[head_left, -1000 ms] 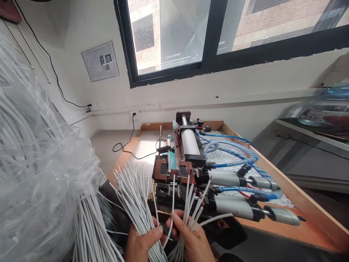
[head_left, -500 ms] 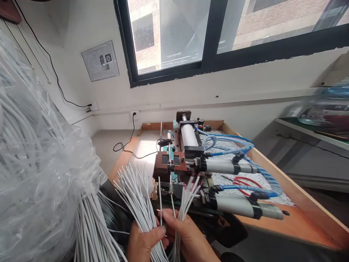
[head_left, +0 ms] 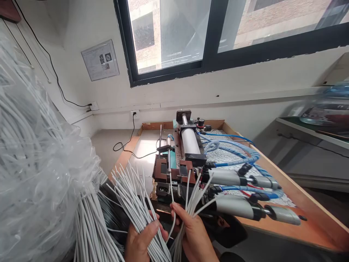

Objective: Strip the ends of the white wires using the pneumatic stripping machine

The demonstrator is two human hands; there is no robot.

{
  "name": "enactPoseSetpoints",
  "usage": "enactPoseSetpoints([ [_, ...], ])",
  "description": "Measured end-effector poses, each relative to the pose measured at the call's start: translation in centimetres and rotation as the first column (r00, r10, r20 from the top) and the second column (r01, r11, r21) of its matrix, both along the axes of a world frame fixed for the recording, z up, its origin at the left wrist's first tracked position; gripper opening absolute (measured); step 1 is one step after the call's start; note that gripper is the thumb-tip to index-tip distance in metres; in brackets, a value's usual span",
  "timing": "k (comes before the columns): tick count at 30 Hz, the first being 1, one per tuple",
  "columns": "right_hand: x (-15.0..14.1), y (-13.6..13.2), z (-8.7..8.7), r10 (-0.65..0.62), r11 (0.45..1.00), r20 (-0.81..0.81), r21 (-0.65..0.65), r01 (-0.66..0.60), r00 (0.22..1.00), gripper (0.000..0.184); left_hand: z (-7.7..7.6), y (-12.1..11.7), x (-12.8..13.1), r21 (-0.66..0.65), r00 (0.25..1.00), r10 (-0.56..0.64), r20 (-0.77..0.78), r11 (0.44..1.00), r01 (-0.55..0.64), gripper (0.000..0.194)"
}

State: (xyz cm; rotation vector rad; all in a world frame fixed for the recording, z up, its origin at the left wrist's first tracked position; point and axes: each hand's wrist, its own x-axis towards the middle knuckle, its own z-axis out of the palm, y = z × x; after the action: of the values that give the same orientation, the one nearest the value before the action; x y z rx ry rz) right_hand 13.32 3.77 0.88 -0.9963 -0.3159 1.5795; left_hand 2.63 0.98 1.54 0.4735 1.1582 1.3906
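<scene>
My left hand (head_left: 144, 236) is closed around a thick bundle of white cables (head_left: 136, 203), its thumb across the front and the cut ends fanning upward. In my right hand (head_left: 196, 234) is a smaller bundle of white cables (head_left: 194, 198), some with reddish tips. The thumb and index finger of that hand also pinch a single white cable (head_left: 171, 189). This cable's upper end reaches the brown jaws (head_left: 163, 168) of a pneumatic machine (head_left: 190, 140); whether the jaws grip it, I cannot tell. Its lower part bends toward the left bundle.
Plastic-wrapped white cables (head_left: 49, 153) fill the left side. Silver air cylinders (head_left: 234, 206) and blue hoses (head_left: 245, 160) stick out to the machine's right, inside a wooden-edged tray (head_left: 308, 214). A black cord (head_left: 128, 145) lies behind at the left.
The separate cable upright at my left thumb no longer stands there. My right hand has risen slightly, its bundle spreading rightward. The cylinders' end pieces have slid right, exposing rods, and the brown jaws have shifted.
</scene>
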Motion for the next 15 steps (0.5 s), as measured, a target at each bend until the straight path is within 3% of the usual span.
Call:
enactPoseSetpoints([
  [7,-0.2,0.1,0.2,0.09,0.996,-0.117,-0.002,-0.091,0.989,0.02,-0.1,-0.1,-0.3,0.035,0.995,-0.029,-0.095,0.999,0.032,0.018],
  [12,-0.6,-0.9,1.3,0.268,0.961,-0.043,0.081,-0.264,0.962,0.026,-0.7,-0.1,-0.4,-0.017,0.984,-0.094,-0.152,0.996,0.093,0.017],
  [15,-0.8,-1.3,1.0,0.217,0.975,0.02,0.042,-0.218,0.976,0.03,-1.1,-0.1,-0.5,-0.015,0.979,-0.112,-0.172,0.994,0.111,0.02],
])
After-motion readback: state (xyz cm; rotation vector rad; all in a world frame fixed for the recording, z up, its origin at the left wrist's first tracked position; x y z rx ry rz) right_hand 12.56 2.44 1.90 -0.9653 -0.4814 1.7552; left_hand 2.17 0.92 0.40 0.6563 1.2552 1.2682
